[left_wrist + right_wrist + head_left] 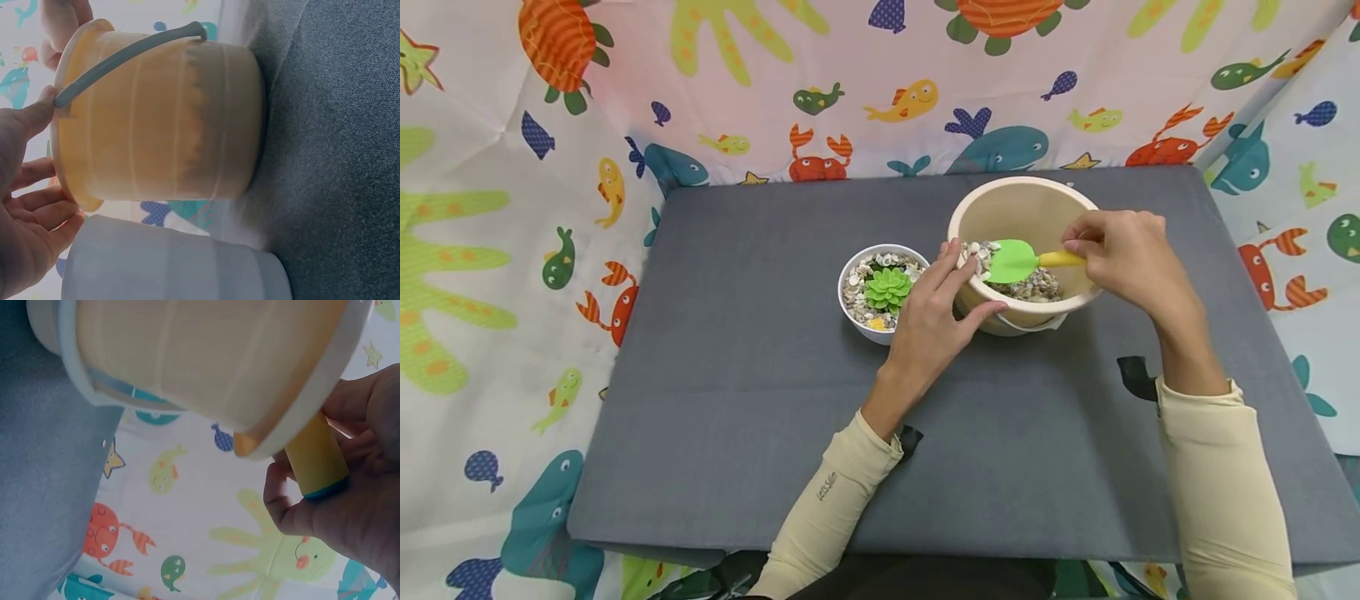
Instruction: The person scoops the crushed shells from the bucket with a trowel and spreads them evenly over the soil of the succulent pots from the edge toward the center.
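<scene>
A cream bucket (1022, 315) stands on the grey table with small pebbles (1037, 287) inside. My right hand (1123, 250) pinches the yellow handle of a toy shovel (1013, 261) at the bucket's right rim. Its green blade lies across the opening, with shells and pebbles (977, 254) at the blade's far end by the left rim. My left hand (928, 317) holds the bucket's near-left rim, thumb along the front and fingers at the side. In the left wrist view that thumb (40, 112) touches the rim beside the bucket's grey carrying handle (131, 59).
Just left of the bucket is a white pot (880, 335), holding pebbles, shells and a green artificial succulent (888, 289). The grey table (737, 375) extends to both sides. A cloth (865, 142) printed with sea animals hangs behind it.
</scene>
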`<state>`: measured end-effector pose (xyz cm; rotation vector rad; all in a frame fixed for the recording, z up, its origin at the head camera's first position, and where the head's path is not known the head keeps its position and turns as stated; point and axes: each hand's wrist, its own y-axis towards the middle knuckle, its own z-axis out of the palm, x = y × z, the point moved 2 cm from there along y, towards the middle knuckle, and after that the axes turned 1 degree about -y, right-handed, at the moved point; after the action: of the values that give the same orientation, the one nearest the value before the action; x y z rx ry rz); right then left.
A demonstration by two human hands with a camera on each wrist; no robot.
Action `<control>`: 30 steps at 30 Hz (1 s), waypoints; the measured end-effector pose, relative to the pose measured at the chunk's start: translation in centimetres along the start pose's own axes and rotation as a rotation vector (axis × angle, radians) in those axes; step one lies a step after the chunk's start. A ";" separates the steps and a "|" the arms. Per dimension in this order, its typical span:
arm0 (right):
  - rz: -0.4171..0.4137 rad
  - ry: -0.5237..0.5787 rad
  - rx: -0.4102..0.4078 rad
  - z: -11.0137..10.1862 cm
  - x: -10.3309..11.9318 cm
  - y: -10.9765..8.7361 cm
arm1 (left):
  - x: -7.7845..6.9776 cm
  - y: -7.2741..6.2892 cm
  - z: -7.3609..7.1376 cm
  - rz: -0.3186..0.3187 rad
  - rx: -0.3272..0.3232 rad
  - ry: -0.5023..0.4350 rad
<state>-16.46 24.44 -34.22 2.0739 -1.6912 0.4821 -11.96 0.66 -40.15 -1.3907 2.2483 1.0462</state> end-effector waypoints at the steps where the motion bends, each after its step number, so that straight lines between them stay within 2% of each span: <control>1: 0.012 0.015 -0.006 -0.1 -0.1 -0.1 | 0.1 0.0 0.0 -0.003 -0.002 -0.002; 5: 0.043 0.063 -0.023 -0.4 -0.2 -0.6 | 0.3 -0.1 0.0 -0.005 -0.011 -0.009; 11: 0.039 0.077 -0.093 -1.6 -0.3 -1.2 | 0.4 -0.1 0.1 0.000 -0.004 -0.033; 17: 0.058 0.102 -0.143 -3.1 -0.4 -1.7 | 1.0 -0.2 -0.5 -0.033 0.016 -0.035; 19: 0.077 0.107 -0.146 -3.4 -0.3 -1.9 | 1.4 -0.2 -1.1 -0.052 -0.002 -0.028; 23: 0.092 0.106 -0.164 -3.7 0.0 -2.2 | 2.6 -0.4 -2.6 -0.087 -0.076 -0.027; 26: 0.089 0.107 -0.186 -3.9 0.3 -2.3 | 3.6 -0.6 -3.7 -0.094 -0.122 -0.044; 30: 0.084 0.106 -0.200 -3.9 0.8 -2.4 | 5.2 -0.9 -4.9 -0.098 -0.149 -0.071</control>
<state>-13.98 26.27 -30.71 1.8110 -1.6955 0.4216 -13.11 -6.44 -40.21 -1.4818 2.0670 1.2312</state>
